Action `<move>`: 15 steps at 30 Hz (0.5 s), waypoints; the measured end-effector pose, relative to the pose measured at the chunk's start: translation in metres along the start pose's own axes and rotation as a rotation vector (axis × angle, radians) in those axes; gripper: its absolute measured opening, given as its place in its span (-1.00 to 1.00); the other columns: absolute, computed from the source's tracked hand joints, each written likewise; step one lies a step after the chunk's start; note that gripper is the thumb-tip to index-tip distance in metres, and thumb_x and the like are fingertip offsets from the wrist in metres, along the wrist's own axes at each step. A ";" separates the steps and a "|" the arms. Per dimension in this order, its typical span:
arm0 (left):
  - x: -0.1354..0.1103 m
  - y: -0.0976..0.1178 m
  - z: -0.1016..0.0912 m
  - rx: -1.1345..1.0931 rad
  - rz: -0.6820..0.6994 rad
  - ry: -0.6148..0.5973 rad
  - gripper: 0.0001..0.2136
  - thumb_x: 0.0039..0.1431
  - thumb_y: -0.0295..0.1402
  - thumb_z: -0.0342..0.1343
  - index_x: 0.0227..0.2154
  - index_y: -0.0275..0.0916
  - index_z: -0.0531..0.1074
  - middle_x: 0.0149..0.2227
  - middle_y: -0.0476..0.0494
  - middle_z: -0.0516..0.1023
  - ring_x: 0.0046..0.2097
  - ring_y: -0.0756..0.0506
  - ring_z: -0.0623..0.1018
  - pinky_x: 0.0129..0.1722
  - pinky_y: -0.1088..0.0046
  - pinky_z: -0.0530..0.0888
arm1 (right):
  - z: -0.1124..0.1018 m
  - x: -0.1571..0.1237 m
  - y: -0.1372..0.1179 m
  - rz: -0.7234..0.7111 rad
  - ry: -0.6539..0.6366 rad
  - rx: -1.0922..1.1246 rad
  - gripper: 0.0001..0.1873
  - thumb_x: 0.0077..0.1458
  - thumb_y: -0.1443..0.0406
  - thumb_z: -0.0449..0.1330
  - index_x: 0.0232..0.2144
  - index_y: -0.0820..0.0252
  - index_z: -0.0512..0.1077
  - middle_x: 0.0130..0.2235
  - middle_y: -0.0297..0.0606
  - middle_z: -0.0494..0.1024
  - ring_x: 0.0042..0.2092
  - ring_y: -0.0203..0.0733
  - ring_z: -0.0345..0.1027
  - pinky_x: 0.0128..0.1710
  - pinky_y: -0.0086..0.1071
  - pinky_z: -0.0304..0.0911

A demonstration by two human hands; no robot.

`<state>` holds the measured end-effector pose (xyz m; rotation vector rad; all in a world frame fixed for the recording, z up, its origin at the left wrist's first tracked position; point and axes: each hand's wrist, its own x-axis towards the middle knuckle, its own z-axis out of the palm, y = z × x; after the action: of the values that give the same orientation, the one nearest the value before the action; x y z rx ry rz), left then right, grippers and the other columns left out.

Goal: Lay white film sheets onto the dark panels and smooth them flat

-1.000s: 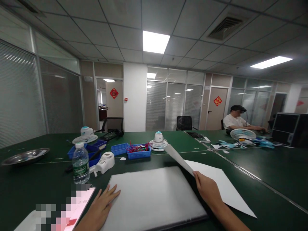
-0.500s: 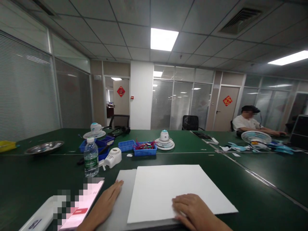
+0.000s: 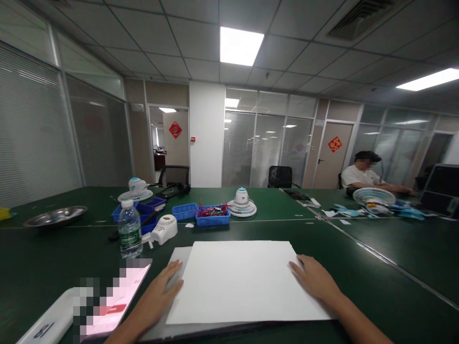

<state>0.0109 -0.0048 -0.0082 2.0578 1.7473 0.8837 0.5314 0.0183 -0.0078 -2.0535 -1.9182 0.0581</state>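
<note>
A large white sheet [image 3: 240, 282] lies in front of me over a greyish board [image 3: 179, 255], which shows along the left and near edges. My left hand [image 3: 163, 289] rests on the board beside the sheet's left edge, fingers stretched and thumb apart, the thumb tip touching the sheet. At the opposite edge, my right hand [image 3: 317, 279] lies with its fingers extended along the sheet's upper right side and its thumb on the paper. Neither hand is closed around anything that I can see. A lit pink phone-like screen [image 3: 118, 306], partly pixelated, lies left of my left arm.
A water bottle [image 3: 129, 231] and a white plastic housing [image 3: 165, 229] stand beyond my left hand. Further back are a blue tray [image 3: 213, 221] of wires, a white fan part [image 3: 242, 204] and a metal dish [image 3: 55, 216]. A person [image 3: 366, 177] sits at the right.
My right hand has moved from the sheet's near middle to its right edge. The white sheet has shifted left and now sits squarer over the board. My left thumb has spread toward it.
</note>
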 end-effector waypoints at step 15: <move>-0.010 -0.006 -0.004 0.082 0.095 -0.120 -0.44 0.23 -0.41 -0.05 0.31 -0.17 0.23 0.41 -0.15 0.15 0.42 -0.25 0.10 0.37 -0.04 0.07 | 0.010 -0.005 -0.031 -0.111 -0.046 0.499 -0.26 0.08 -0.05 0.15 0.24 0.15 0.34 0.30 -0.09 0.31 0.37 0.14 0.04 0.37 0.13 -0.26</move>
<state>0.0028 -0.0138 -0.0112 2.2136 1.6603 0.7093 0.4981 0.0169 -0.0097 -1.6245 -1.8096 0.5074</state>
